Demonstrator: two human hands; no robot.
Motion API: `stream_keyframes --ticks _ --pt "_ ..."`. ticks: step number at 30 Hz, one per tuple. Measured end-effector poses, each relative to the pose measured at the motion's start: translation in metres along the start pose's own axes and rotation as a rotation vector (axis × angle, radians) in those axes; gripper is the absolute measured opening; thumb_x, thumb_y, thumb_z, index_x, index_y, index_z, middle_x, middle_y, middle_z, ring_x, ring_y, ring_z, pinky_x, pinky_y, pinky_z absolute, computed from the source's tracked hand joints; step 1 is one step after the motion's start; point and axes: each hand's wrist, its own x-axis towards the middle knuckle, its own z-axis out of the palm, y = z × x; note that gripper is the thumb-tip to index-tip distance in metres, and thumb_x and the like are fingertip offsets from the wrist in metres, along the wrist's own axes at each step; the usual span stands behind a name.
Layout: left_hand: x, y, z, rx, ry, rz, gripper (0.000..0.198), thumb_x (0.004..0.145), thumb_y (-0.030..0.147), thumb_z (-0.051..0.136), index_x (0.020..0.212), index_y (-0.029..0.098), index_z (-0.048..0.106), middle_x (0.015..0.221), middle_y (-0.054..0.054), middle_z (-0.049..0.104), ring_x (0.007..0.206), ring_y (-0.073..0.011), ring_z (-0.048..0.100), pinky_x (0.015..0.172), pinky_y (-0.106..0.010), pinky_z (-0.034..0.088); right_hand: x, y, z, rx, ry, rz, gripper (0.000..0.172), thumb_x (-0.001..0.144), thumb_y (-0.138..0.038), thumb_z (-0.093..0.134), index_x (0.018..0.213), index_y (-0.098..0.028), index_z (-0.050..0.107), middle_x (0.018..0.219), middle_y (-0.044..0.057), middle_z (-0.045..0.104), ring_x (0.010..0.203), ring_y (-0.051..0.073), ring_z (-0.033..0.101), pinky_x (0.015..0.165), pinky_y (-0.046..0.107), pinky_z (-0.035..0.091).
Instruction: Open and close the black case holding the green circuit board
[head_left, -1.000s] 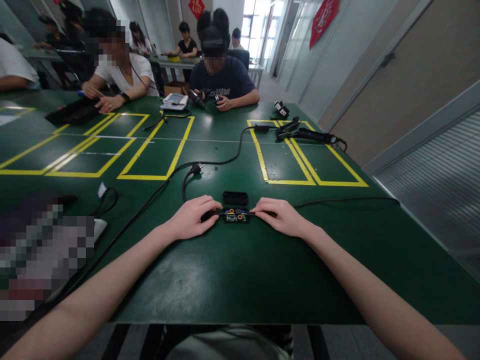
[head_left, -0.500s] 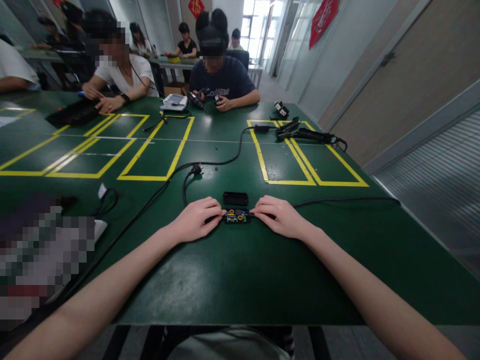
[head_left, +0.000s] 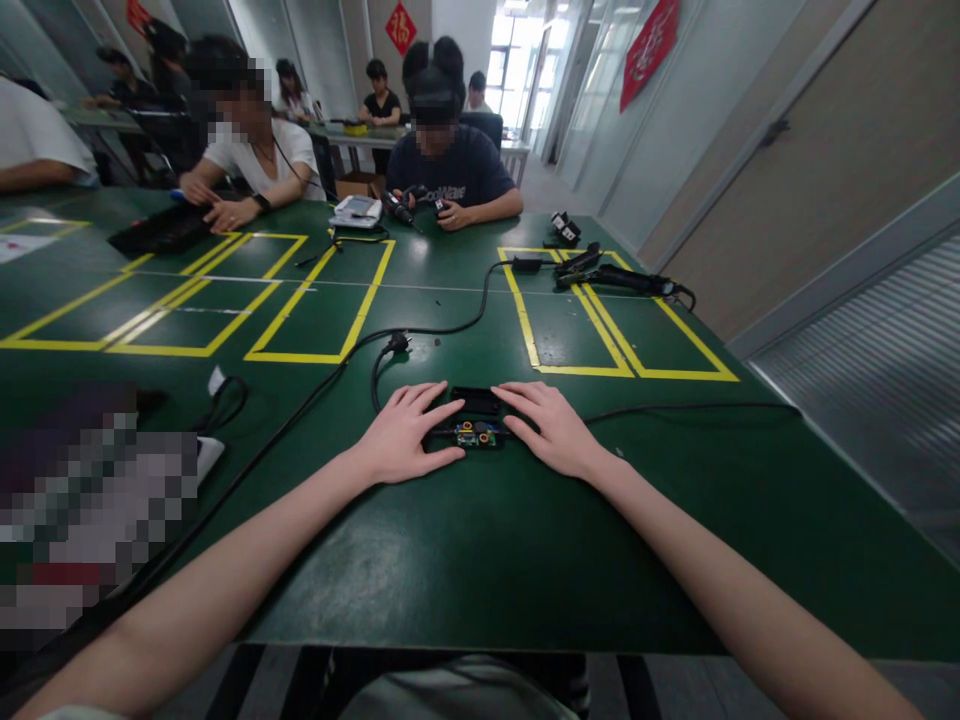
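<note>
A small circuit board [head_left: 477, 435] with copper-coloured coils lies in a black casing half on the table, between my two hands. Just beyond it is an empty black casing cover [head_left: 475, 400], hollow side up. My left hand [head_left: 409, 430] is open at the left, fingers spread, its fingertips near the cover's left end and the thumb by the board. At the other side my right hand [head_left: 551, 425] is open too, fingertips close to the cover's right end. Whether the fingertips touch the cover I cannot tell. A black cable [head_left: 697, 407] runs off to the right from behind my right hand.
A power plug [head_left: 397, 343] on a black cord lies beyond my left hand. Yellow tape [head_left: 300, 357] marks rectangles on the green table [head_left: 480, 560]. A black hand tool [head_left: 622, 276] lies at far right. Two people work opposite; a blurred pile [head_left: 97, 500] lies left.
Both hands have let go of the cable ends beside the circuit board. Their fingers have spread and moved forward toward the black cover. The camera view has shifted slightly.
</note>
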Motion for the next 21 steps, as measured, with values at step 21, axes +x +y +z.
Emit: stream_keyframes --ticks 21 --pt "-0.003 0.002 -0.003 -0.110 0.071 0.102 0.075 0.087 0.040 0.077 0.154 0.025 0.044 0.149 -0.014 0.059 0.132 -0.0298 0.062 0.111 -0.047 0.051 -0.001 -0.011 0.011 0.616 0.119 0.190 0.023 0.092 -0.031 0.071 0.114 -0.025 0.074 0.119 0.008 0.065 0.087 0.017 0.072 0.082 0.034 0.068"
